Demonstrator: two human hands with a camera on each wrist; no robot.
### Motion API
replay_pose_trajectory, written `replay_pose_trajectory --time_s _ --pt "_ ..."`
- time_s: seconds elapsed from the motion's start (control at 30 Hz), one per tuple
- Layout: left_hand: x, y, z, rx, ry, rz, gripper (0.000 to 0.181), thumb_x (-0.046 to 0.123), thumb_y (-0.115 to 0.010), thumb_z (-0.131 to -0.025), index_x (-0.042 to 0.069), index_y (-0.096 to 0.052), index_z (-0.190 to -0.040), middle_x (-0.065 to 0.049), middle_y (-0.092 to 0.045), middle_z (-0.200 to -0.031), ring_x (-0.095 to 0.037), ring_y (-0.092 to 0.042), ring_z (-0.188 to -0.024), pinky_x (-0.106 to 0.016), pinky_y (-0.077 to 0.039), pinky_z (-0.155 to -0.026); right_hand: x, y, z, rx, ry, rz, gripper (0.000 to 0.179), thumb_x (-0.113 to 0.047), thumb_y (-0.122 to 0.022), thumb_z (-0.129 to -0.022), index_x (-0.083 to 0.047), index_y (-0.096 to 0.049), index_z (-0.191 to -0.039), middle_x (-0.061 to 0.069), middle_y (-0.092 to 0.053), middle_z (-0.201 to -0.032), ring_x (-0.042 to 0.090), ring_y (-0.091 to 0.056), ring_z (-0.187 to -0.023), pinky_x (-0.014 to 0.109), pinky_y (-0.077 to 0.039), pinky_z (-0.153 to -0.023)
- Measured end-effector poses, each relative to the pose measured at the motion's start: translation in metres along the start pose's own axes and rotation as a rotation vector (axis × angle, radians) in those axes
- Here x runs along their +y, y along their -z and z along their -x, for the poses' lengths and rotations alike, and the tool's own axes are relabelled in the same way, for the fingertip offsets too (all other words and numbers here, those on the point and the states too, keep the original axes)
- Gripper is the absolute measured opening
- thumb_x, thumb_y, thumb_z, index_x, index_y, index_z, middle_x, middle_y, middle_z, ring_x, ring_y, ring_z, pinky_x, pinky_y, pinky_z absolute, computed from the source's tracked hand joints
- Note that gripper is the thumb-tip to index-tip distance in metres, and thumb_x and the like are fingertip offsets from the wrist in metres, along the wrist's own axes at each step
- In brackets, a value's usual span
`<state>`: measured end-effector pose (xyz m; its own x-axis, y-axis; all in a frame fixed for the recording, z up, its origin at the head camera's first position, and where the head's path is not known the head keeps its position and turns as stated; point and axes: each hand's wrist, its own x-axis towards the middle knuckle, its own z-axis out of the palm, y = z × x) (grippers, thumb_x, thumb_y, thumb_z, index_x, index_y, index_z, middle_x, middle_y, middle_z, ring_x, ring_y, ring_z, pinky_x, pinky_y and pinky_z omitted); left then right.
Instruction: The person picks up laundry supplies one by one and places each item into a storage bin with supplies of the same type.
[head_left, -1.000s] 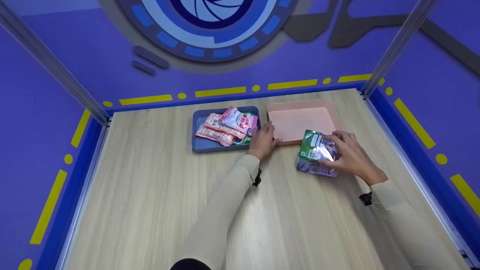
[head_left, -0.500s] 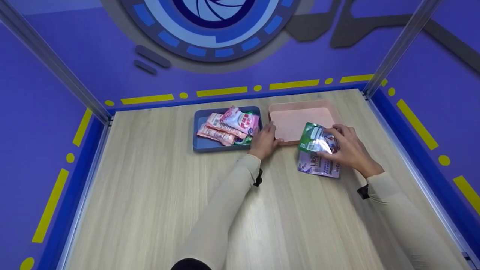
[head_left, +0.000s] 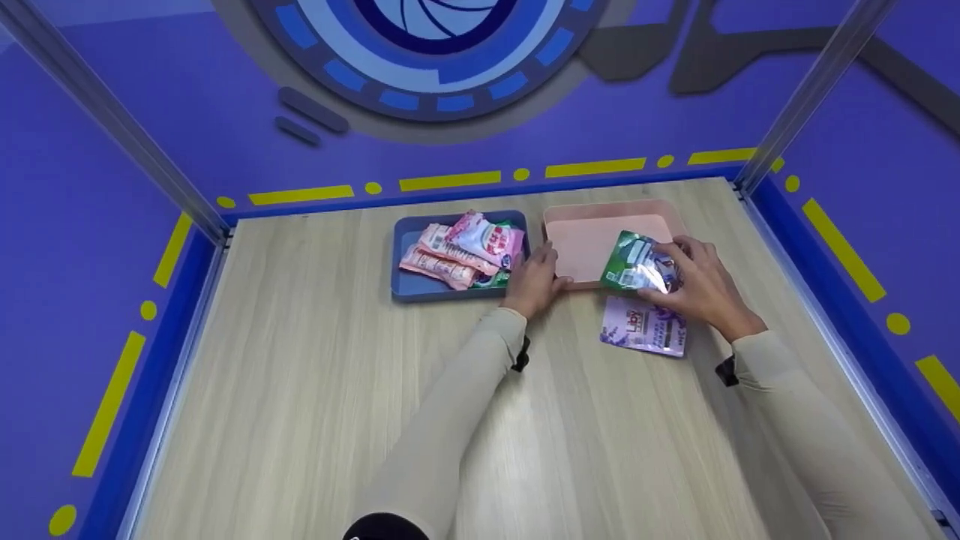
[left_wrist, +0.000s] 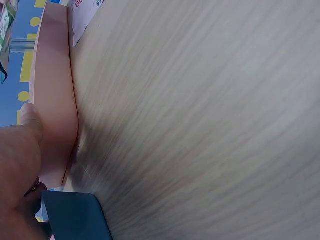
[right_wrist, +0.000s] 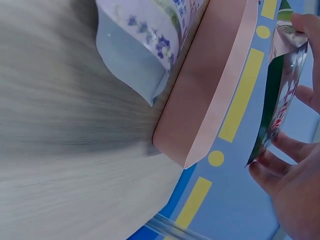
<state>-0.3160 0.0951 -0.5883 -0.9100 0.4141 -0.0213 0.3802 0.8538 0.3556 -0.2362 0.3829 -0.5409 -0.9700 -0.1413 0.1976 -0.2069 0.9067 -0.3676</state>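
My right hand [head_left: 701, 289] pinches a shiny green and silver pouch [head_left: 630, 262] between thumb and fingers, over the front right part of a pink tray [head_left: 577, 285]. In the right wrist view the pouch [right_wrist: 280, 95] is tilted on edge, above the level of the tray wall [right_wrist: 200, 80]. My left hand [head_left: 534, 283] holds the pink tray's front left corner, its thumb on the rim in the left wrist view. A purple pouch marked Liby [head_left: 643, 327] lies on the table in front of that tray, below the right hand.
A blue tray [head_left: 397, 289] stands just left of the pink one and contains several pink packets [head_left: 480, 240] and some green packaging. Purple panels [head_left: 412, 161] enclose the back and sides, with metal posts [head_left: 814, 94] at the corners. The table [head_left: 315, 375] is wood-patterned.
My right hand has lifted the green and silver pouch off the purple pouch and moved it away from me over the pink tray, uncovering the purple pouch. The left hand has stayed at the tray corner.
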Motion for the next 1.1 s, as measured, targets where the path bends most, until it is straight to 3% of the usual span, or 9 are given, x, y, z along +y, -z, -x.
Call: replay_pose_trajectory --time_s 0.7,1.1 --pt "0.003 0.002 -0.001 0.010 -0.004 -0.046 0.062 0.049 -0.057 -0.103 0.012 -0.047 -0.152 -0.005 -0.031 -0.167 -0.018 -0.031 -0.152 -0.048 -0.017 -0.126 0.002 -0.005 -0.028 0.031 0.002 0.060 0.081 -0.057 -0.083 -0.079 -0.015 -0.054 -0.142 0.024 -0.042 -0.149 0.046 -0.041 -0.128 0.067 -0.033 -0.108" --pt "0.002 0.001 0.001 0.008 0.007 -0.015 0.060 0.047 -0.057 -0.103 0.012 -0.047 -0.152 -0.005 -0.030 -0.168 -0.020 -0.032 -0.152 -0.048 -0.014 -0.127 0.005 -0.008 -0.035 0.001 -0.060 0.044 0.081 -0.057 -0.081 -0.082 -0.016 -0.050 -0.145 0.025 -0.039 -0.152 0.046 -0.038 -0.130 0.069 -0.033 -0.108"
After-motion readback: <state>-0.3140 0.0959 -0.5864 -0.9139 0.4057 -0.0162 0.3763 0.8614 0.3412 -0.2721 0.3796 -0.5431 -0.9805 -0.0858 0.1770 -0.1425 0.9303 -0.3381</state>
